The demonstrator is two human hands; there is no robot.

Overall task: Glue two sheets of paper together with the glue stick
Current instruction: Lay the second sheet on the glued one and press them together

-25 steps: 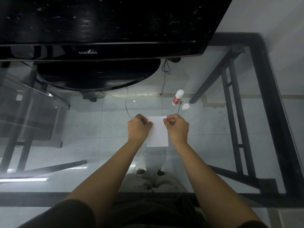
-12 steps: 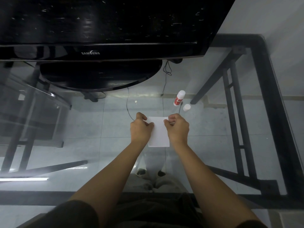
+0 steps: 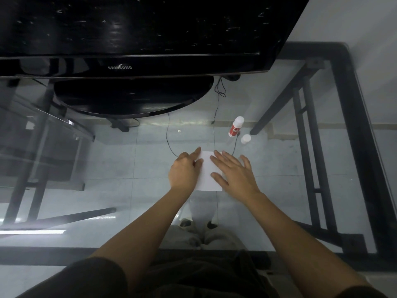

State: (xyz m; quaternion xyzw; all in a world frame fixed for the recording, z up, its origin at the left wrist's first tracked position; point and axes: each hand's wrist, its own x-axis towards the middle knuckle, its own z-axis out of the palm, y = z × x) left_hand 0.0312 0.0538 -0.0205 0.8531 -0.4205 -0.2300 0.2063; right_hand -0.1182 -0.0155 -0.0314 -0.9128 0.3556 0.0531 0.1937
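Observation:
A small white stack of paper [image 3: 207, 171] lies flat on the glass table [image 3: 268, 190] in the middle of the view. My left hand [image 3: 185, 171] rests on its left edge, forefinger stretched toward the far left corner. My right hand [image 3: 234, 175] lies flat on the paper's right side with fingers spread, hiding that edge. I cannot tell the two sheets apart. The glue stick [image 3: 235, 126], white with a red label, stands uncapped beyond the paper to the right. Its white cap [image 3: 245, 138] sits just right of it.
A black monitor [image 3: 133, 37] on a round black base [image 3: 133, 97] fills the far side of the table, with thin cables [image 3: 214, 117] running toward the paper. The black table frame [image 3: 352, 134] runs along the right edge. Floor tiles and feet show through the glass.
Both hands pinched the paper's far corners before. Now they have let go and lie on top of it, the right hand opened flat with fingers spread.

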